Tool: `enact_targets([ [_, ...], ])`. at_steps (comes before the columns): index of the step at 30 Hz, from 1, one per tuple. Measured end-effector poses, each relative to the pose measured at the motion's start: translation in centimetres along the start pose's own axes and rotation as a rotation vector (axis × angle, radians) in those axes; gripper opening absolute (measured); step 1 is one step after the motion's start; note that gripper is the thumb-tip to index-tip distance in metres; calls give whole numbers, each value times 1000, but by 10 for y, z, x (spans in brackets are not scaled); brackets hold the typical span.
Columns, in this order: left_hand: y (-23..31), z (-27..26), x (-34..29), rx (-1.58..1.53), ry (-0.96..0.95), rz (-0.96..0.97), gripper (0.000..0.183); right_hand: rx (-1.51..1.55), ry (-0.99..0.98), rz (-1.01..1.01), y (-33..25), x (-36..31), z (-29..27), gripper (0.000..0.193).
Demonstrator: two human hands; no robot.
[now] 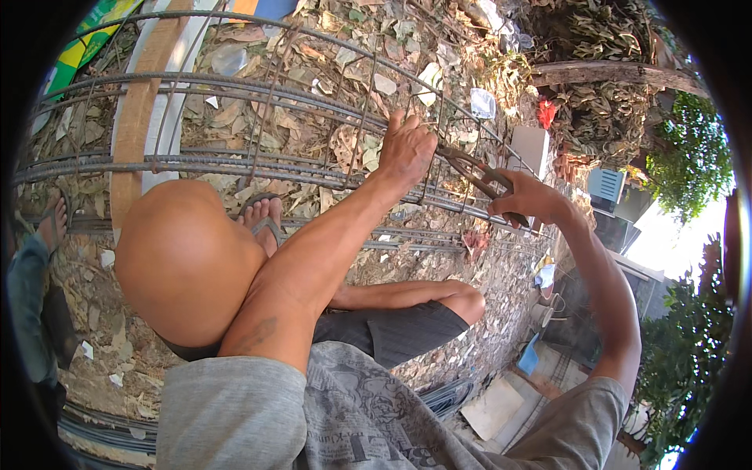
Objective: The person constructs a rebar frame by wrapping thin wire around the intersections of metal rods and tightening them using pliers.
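Observation:
A long rebar cage (313,100) of ribbed steel bars and thin square stirrups runs across in front of me. My left hand (407,153) is curled closed over its long bars, beside a stirrup; the fingertips are partly hidden. In my right hand (533,197) are the handles of dark metal pincers (465,166), spread apart, with fingers and thumb around them. The jaws reach to the stirrup just right of my left hand. Whether a tie wire sits in the jaws is too small to tell.
Under the cage, a timber beam (139,117) lies crosswise at the left. A pale block (529,149) stands near the right end. Dry leaves and rubble cover the ground. More bars (110,427) lie at lower left, and another person's sandalled foot (55,219) shows at far left.

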State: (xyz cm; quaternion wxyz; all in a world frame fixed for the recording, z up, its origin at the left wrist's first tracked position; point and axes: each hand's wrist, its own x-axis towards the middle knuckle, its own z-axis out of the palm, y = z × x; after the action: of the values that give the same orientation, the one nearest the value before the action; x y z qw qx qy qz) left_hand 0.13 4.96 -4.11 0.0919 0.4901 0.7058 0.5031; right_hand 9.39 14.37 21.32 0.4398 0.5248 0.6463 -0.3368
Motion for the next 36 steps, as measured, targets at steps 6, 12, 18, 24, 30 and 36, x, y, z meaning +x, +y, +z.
enact_targets([
  [6,0,-5,-5,-27,68,21,29,-1371,957,-547,3,-3,19,55],
  [12,0,-7,-3,2,-3,1,26,-957,587,-193,1,18,-4,42],
  [18,7,-3,-3,0,6,5,24,270,-117,164,51,28,-16,46],
  [24,-1,-10,-4,24,51,18,21,-918,619,-248,-6,4,15,66],
  [30,7,-9,-4,7,-49,-4,26,-280,4,113,-4,6,-9,69],
  [36,0,-9,-3,-2,18,4,27,-1336,853,-251,-5,5,24,46],
])
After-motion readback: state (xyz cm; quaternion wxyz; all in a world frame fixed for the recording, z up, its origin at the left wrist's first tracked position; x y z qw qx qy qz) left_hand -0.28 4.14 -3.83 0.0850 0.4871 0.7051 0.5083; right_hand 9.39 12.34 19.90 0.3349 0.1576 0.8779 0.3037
